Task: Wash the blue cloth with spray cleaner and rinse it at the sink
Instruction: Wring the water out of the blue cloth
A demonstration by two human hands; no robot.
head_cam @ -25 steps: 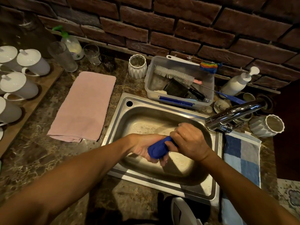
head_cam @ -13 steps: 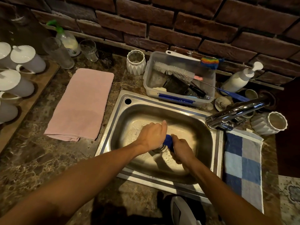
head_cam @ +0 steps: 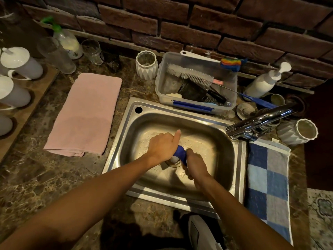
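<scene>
1. The blue cloth (head_cam: 180, 153) is bunched into a tight wad over the middle of the steel sink (head_cam: 239, 159), just above the drain.
2. The left hand (head_cam: 163, 147) has its grip closed around the wad's left end, with one finger sticking out toward 12 o'clock.
3. The right hand (head_cam: 195, 166) grips the right end from 4 o'clock, its fingers curled around the fabric; both hands touch the cloth and nearly meet.
4. The chrome faucet (head_cam: 259, 121) reaches in from 3 o'clock, its spout over the sink's right rim; I cannot tell whether water runs.
5. A clear plastic tub (head_cam: 160, 87) holding a white bottle brush (head_cam: 189, 74) sits on the table at 12 o'clock of the sink.
6. A folded pink towel (head_cam: 84, 114) lies flat at 9 o'clock, and a blue checkered towel (head_cam: 268, 177) lies just beside the sink at 3 o'clock.
7. A white pump bottle (head_cam: 263, 83) stands at 2 o'clock against the brick wall (head_cam: 180, 24).
</scene>
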